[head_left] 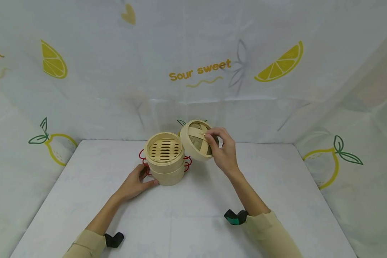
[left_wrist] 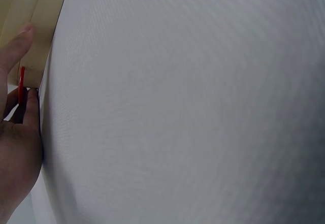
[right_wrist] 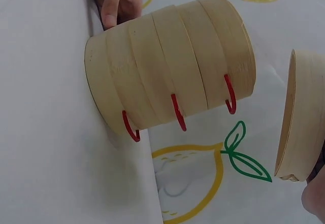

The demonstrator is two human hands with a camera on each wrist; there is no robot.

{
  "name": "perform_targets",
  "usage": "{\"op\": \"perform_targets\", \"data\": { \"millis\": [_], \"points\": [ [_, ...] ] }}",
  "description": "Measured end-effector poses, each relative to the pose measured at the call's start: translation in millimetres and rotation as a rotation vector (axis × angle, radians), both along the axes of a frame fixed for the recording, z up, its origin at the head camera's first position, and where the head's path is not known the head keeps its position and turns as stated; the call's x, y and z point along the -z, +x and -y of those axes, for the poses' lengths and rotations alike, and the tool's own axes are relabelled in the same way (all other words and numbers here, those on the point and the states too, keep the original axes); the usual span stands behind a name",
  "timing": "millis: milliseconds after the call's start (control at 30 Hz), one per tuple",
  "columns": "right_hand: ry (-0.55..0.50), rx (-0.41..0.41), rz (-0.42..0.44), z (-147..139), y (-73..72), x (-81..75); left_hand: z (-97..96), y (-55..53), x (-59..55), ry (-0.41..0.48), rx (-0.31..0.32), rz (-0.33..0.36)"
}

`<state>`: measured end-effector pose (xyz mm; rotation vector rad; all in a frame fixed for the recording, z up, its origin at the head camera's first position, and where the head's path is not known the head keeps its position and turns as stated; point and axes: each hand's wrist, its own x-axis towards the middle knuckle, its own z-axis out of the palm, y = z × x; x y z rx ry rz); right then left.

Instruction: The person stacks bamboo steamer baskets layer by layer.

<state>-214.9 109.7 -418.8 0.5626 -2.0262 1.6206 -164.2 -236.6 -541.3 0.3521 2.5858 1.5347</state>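
A stack of small bamboo steamer baskets (head_left: 168,177) stands upright on the table, its slatted top tier uncovered. My left hand (head_left: 133,183) holds the stack low on its left side, thumb at the front wall and fingers by a red loop handle (left_wrist: 21,84). To the right of the stack, my right hand (head_left: 226,154) pinches the woven steamer lid (head_left: 193,146) at the middle of its top. The lid is tilted and raised off the stack, and a gap shows between the lid (right_wrist: 304,115) and the stack (right_wrist: 167,61) in the right wrist view.
The white-covered table (head_left: 193,222) meets a hanging cloth (head_left: 109,89) printed with lemons and lettering close behind the steamer. More cloth hangs at both sides. A dark wrist mount (head_left: 235,217) sticks out from the right sleeve, and another (head_left: 114,240) from the left.
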Motion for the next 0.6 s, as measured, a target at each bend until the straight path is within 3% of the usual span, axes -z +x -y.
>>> {"op": "perform_targets", "data": {
  "millis": [600],
  "points": [
    [-0.002,-0.052,-0.088,27,-6.0,-5.4,-2.2,1.2,-2.6,-0.012,-0.011,0.0]
  ]
}}
